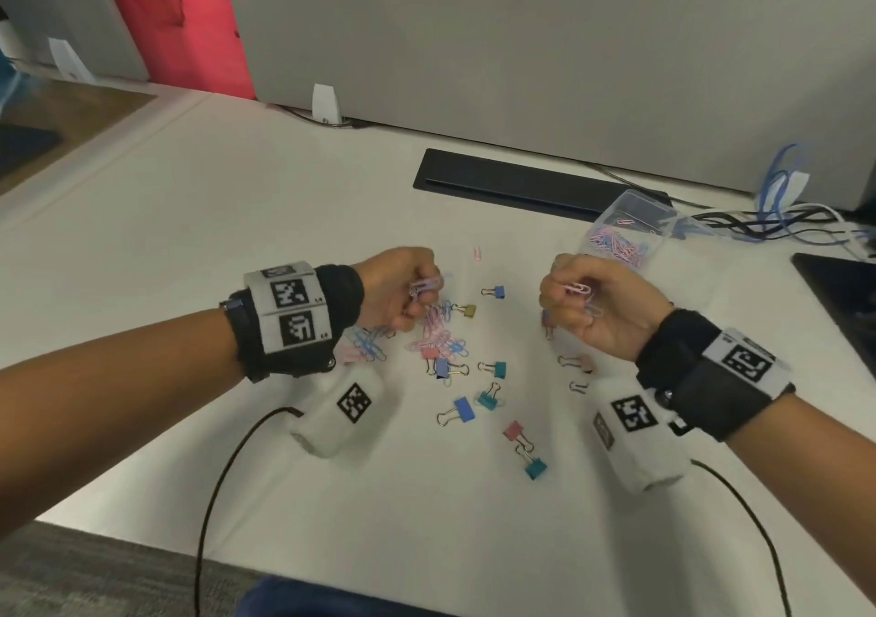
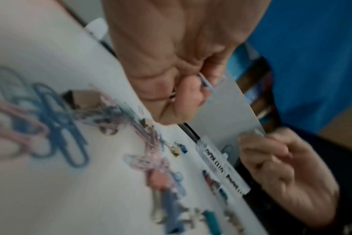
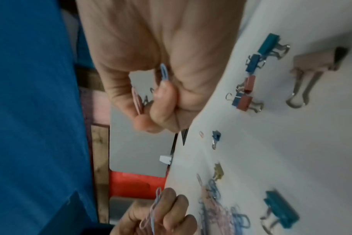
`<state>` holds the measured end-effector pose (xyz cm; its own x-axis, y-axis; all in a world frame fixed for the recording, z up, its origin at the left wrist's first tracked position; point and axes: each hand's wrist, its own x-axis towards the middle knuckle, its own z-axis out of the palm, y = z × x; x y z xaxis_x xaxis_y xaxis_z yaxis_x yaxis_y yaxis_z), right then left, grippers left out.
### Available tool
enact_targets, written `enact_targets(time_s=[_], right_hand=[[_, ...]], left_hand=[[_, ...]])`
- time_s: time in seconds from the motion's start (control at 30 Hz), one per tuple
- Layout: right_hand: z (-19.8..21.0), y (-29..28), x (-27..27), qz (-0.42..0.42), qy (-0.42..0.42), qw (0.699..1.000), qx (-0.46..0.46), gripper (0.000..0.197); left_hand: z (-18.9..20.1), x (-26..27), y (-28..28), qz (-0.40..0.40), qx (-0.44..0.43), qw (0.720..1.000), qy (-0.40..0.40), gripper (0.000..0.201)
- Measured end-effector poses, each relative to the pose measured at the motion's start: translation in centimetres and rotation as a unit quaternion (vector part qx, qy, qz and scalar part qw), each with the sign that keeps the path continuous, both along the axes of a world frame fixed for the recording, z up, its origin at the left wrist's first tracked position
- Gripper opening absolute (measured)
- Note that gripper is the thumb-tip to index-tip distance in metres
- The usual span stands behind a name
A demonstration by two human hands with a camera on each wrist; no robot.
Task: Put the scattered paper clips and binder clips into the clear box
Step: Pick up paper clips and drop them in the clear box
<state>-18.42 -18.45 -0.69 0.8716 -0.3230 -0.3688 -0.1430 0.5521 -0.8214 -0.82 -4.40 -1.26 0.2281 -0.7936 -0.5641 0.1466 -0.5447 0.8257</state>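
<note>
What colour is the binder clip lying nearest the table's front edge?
Teal. The binder clip shows best in the head view, touching a pink clip.

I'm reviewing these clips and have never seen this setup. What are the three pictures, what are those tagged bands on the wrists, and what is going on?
No machine here: a person works bare-handed, and the tagged bands hold wrist cameras. The wide picture comes from a head camera; the other two look along each hand. On the white desk lie a pile of pink and blue wire paper clips and small coloured binder clips. The clear plastic box, far right, already holds paper clips. The left hand has a grip on a bunch of paper clips; the right hand grips a few more.
</note>
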Motion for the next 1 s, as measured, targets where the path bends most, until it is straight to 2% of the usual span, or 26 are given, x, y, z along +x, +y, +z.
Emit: enact_targets(time_s=[0.1,0.23,0.33,0.4,0.47,0.6,0.67,0.77,0.83,0.9,0.93,1.0], right_hand=[[0.0,-0.8,-0.7,-0.026,-0.038,0.998,0.041,0.023],[0.3,-1.4,-1.7,-0.057,-0.053,0.994,0.078,0.015],[0.5,-1.9,-2.0,-0.091,-0.005,0.99,0.104,0.014],[0.5,-3.0,-2.0,-0.111,0.077,0.985,0.109,0.031],[1.0,-4.3,-2.0,-0.104,0.142,0.98,0.089,0.051],[3.3,-7.2,-1.4,-0.13,0.184,0.972,0.07,0.042],[4.1,-8.7,-1.0,-0.174,0.2,0.963,0.041,0.038],[4.1,-10.3,-0.1,-0.253,0.202,0.945,-0.051,0.03],[3.5,-11.1,0.6,-0.306,0.186,0.93,-0.087,0.025],[3.0,-11.4,1.2,-0.339,0.183,0.916,-0.114,0.023],[2.9,-11.4,1.4,-0.344,0.198,0.909,-0.127,0.021],[2.7,-11.2,1.7,-0.338,0.223,0.902,-0.151,0.016]], left_hand=[[0.6,0.7,-0.1,0.027,-0.043,0.988,0.148,0.009],[0.6,0.7,-0.5,0.021,-0.067,0.976,0.208,0.018],[0.3,0.5,-1.1,0.023,-0.044,0.978,0.202,0.035],[0.2,0.4,-1.3,0.02,-0.016,0.986,0.165,0.049],[0.4,0.4,-1.1,0.007,0.003,0.993,0.12,0.044],[1.1,1.9,0.1,-0.006,0.014,0.994,0.107,0.032],[1.2,2.9,0.8,-0.008,0.032,0.998,0.062,0.028],[1.2,3.7,1.8,-0.053,0.085,0.989,-0.109,0.029],[1.4,3.5,2.4,-0.109,0.127,0.954,-0.248,0.032],[1.3,3.3,2.9,-0.168,0.158,0.902,-0.365,0.038],[1.2,3.3,3.2,-0.191,0.167,0.877,-0.408,0.04],[1.2,3.4,3.8,-0.217,0.184,0.844,-0.454,0.036]])
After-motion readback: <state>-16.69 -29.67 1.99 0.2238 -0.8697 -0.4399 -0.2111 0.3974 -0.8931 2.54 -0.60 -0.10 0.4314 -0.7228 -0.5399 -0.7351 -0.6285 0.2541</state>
